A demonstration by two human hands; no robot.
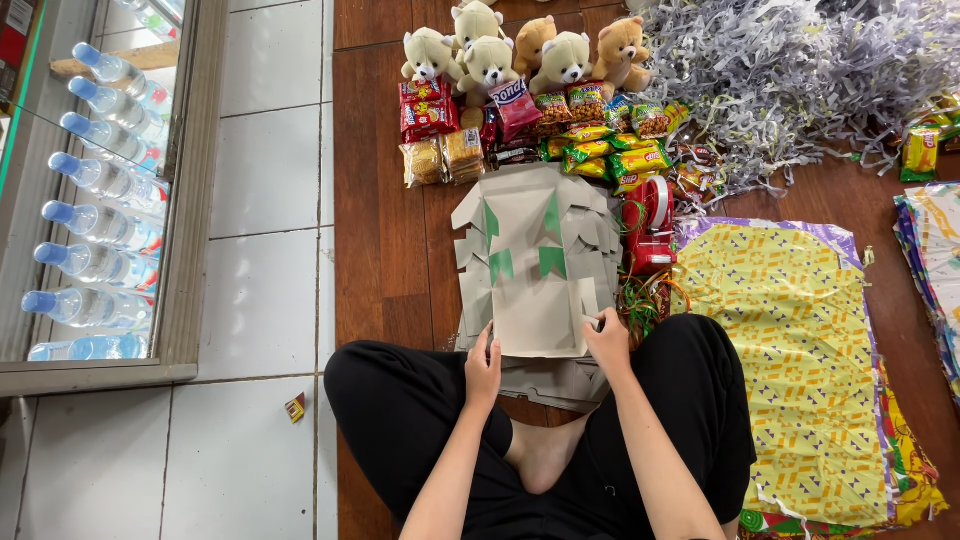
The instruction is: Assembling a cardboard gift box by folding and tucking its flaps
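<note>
A flat grey cardboard box blank lies on top of a stack of similar blanks with green patches on the wooden floor in front of my crossed legs. My left hand grips the near left edge of the top blank. My right hand pinches its near right edge by a side flap. Both hands lift the near edge slightly.
Several plush bears and snack packets sit beyond the stack. A red tape dispenser stands to the right, then patterned wrapping paper. Shredded paper fills the far right. Water bottles line a glass-fronted case on the left.
</note>
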